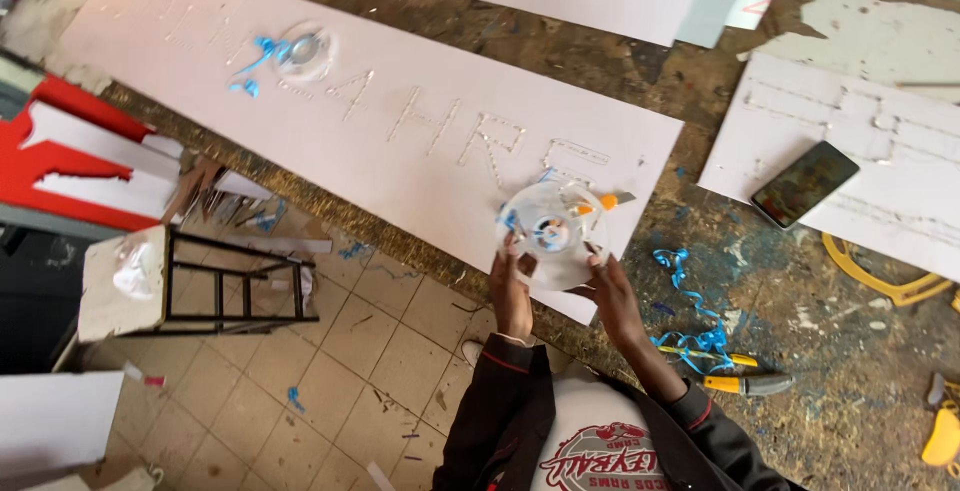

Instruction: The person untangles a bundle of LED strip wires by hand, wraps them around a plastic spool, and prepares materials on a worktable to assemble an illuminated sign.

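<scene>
Both the left hand (512,291) and right hand (612,286) pinch the clear plastic reel (552,231) over the near edge of the white board (400,121); a loosened grip risks dropping it and spilling blue strip.

Both arms reaching up from bottom centre of frame, dark sleeves w/ red cuffs; left hand (511,294) and right hand (612,291) lifting side by side at mid-frame, fingers curling upward, gripping; wrists bare.
</scene>
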